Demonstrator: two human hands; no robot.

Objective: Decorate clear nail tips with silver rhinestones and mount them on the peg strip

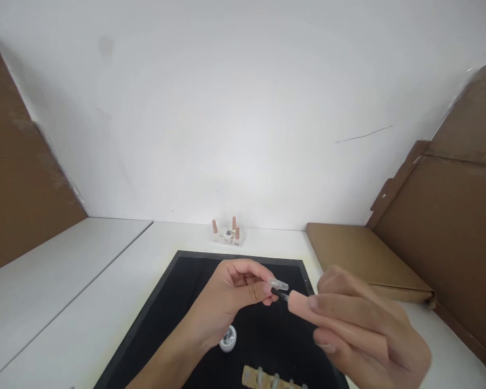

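Observation:
My left hand point(243, 289) is closed in a pinch on a clear false nail tip point(279, 284), which sticks out past the thumb and fingertips. My right hand point(364, 319) grips a long peach nail polish brush cap point(302, 305). From the cap's end, a short dark brush point(282, 295) points left and lies close under the nail tip, by my left thumb. I cannot tell whether the brush touches the nail. Below my left wrist is a small white jar point(228, 339) with silvery contents.
A black mat point(194, 270) with a raised edge lies on the white table point(105, 281). A tan strip point(249, 375) bearing several nail tips is at the near edge. A clear tray point(222, 240) with several peach-capped bottles stands behind. A flat cardboard box point(348, 248) lies right.

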